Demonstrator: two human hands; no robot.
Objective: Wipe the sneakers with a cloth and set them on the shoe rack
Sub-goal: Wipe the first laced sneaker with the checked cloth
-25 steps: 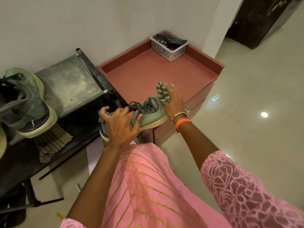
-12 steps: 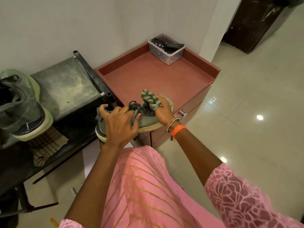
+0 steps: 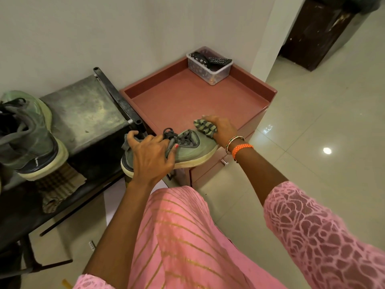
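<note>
Sneakers first: we see one grey-green sneaker (image 3: pixel 187 149) held in the air between the shoe rack (image 3: pixel 83 113) and the red cabinet (image 3: pixel 187 101); our left hand (image 3: pixel 150 157) has its grip clamped round the heel and laces; our right hand (image 3: pixel 220 128) has its grip clamped on the striped cloth (image 3: pixel 205 127), bunched against the toe; half a second ago that cloth lay further back over the laces, so it has slid forward to the tip of the toe, while the left hand has kept its hold; the second sneaker (image 3: pixel 27 138) stands on the rack's top shelf, well apart from the first, on a checked cloth (image 3: pixel 58 184); a clear plastic box (image 3: pixel 208 67) with dark remote controls sits in the cabinet's far corner; we can read no brand, label or writing on the shoes or anything else.
</note>
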